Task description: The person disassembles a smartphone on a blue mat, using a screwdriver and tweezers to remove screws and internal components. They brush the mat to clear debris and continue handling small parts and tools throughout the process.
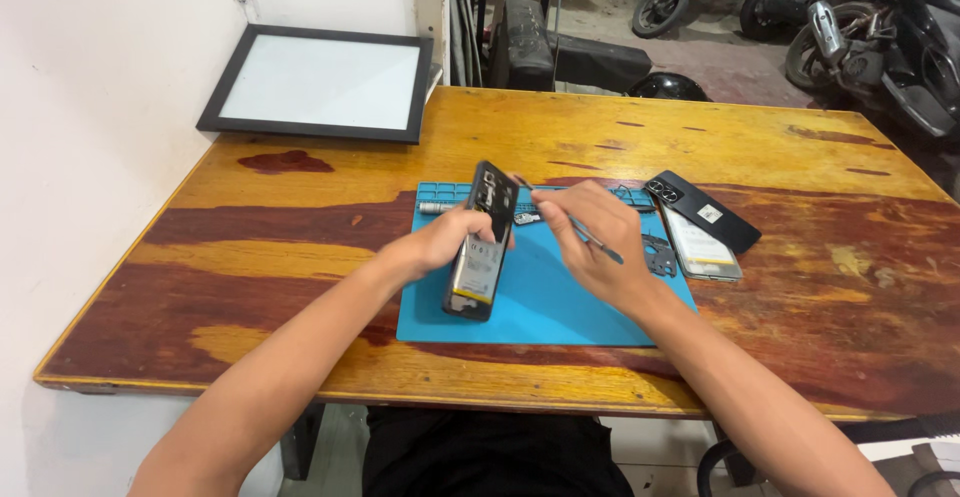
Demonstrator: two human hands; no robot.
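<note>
- Wooden counter (300, 247) with red-brown streaks fills most of the frame, and a blue mat (560, 307) lies at its centre.
- At the centre of the frame, the left hand (445, 240) holds an opened phone (482, 242) tilted up on its lower edge over the mat, fingers clamped around its side.
- Just right of it, the right hand (595, 242) has its fingers closed on a thin metal tool (590, 237), whose tip points toward the top of the phone.
- On the right edge of the mat lie a black back cover (705, 212) and a second phone (700, 249), touching each other.
- A black-framed panel (320, 82) leans in the upper left.
- Parked motorbikes (860, 27) stand in the upper right.
</note>
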